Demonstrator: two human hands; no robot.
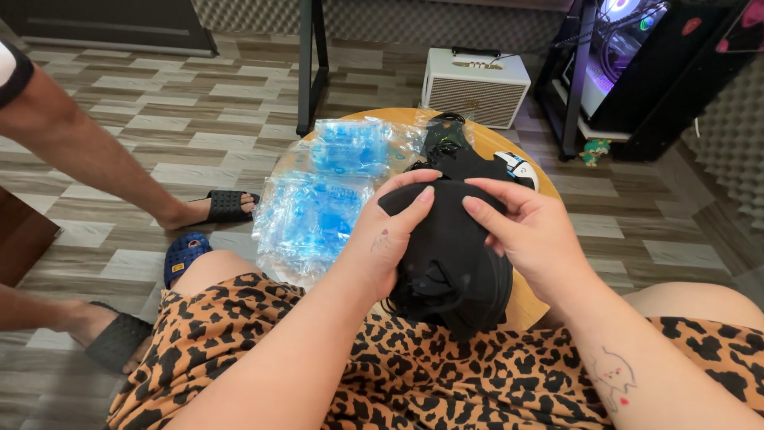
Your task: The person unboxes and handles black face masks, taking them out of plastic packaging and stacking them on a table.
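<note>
A stack of black face masks is being gripped by both the left hand and right hand, above the lap. Clear blue-printed wrappers are lying on the round counter at ten o'clock; more masks are waiting at twelve.

Clear blue packets piled on round wood table, left side. White mouse at far right edge. White speaker on floor beyond. Lit PC tower far right. Another person's sandalled foot left.
</note>
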